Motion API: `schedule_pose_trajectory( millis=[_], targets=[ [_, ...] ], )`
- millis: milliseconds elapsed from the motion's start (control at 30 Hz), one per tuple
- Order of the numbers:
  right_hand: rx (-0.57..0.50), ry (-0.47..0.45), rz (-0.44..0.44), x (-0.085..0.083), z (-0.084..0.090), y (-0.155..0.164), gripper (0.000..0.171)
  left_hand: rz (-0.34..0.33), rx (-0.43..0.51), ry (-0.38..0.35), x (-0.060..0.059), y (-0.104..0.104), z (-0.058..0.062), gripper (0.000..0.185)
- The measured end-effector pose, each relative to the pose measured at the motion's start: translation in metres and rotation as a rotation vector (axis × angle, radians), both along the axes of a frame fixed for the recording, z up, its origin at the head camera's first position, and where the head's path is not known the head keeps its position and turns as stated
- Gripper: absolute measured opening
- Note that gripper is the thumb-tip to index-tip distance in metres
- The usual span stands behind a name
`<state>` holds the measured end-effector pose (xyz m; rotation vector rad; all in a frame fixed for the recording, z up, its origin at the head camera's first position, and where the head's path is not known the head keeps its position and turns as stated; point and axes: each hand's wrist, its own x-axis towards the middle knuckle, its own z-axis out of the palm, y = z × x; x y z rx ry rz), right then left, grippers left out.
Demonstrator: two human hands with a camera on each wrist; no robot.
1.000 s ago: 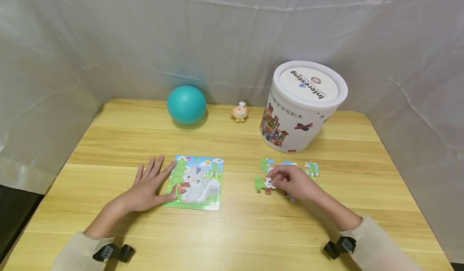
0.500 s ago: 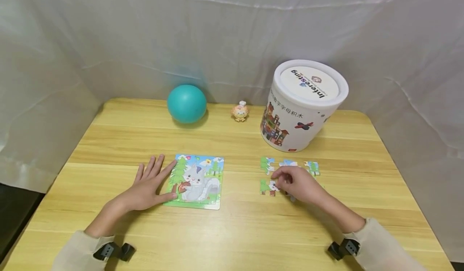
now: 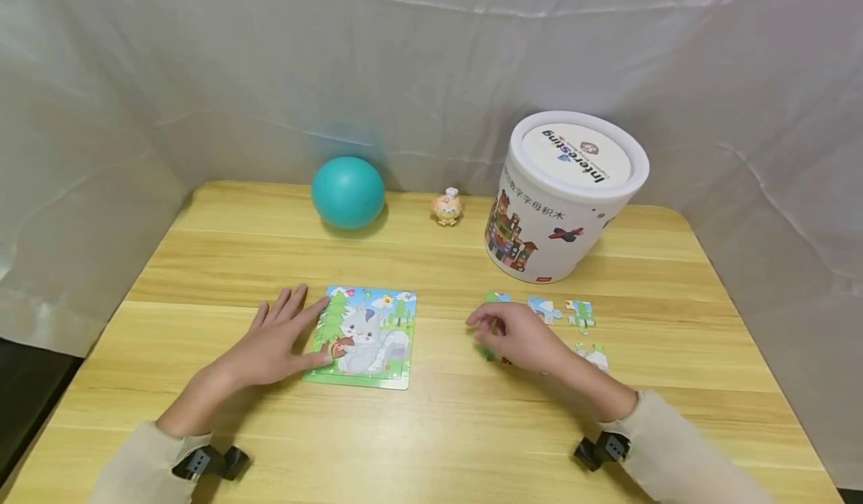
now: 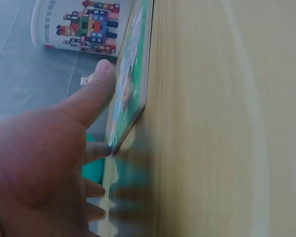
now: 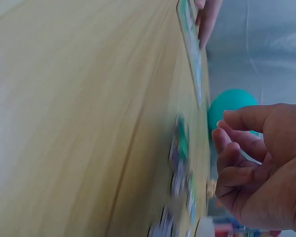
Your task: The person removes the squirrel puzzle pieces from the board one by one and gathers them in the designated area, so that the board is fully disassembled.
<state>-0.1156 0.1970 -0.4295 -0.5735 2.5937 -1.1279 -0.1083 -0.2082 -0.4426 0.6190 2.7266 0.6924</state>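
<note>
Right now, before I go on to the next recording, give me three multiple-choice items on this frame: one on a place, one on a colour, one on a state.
1. Where does the teal ball lie?
A. at the back of the table, left of the small figurine
B. on top of the white tub
C. beside the right hand

2. What colour is the border of the puzzle board?
A. red
B. green
C. black

3. How does the left hand lie?
A. curled in a fist, off the table
B. gripping the tub
C. flat with fingers spread, thumb on the board's left part

Key: 1 A, the ball sits near the cloth backdrop, left of the figurine. 2 B, a green edge shows along the board's front. 3 C, the head view shows straight fingers at the board's left edge and the thumb tip on the picture.
</note>
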Motion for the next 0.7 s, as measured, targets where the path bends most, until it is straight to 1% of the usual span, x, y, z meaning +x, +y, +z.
schedule_pose_trajectory(
  millis=[100, 200, 300, 400, 567, 700],
  targets=[
    [-0.022, 0.000, 0.039, -0.001, 0.000, -0.016, 0.015, -0.023, -0.004, 0.039, 0.001, 0.008, 0.003, 0.098],
    [-0.020, 0.005, 0.065, -0.002, -0.002, -0.031, 0.016, -0.079, 0.003, 0.067, 0.002, 0.018, 0.003, 0.098],
    [-0.010, 0.003, 0.081, -0.003, -0.008, -0.045, 0.018, -0.145, 0.032, 0.075, 0.002, 0.029, 0.001, 0.091],
    [0.002, 0.000, 0.110, -0.004, -0.013, -0.058, 0.021, -0.192, 0.036, 0.074, 0.002, 0.037, -0.002, 0.081],
    [0.015, -0.012, 0.169, -0.005, -0.015, -0.079, 0.024, -0.221, -0.016, 0.058, 0.003, 0.042, -0.007, 0.072],
    [0.051, -0.026, 0.171, -0.005, -0.014, -0.089, 0.022, -0.220, -0.033, 0.066, 0.006, 0.044, -0.009, 0.071]
  ],
)
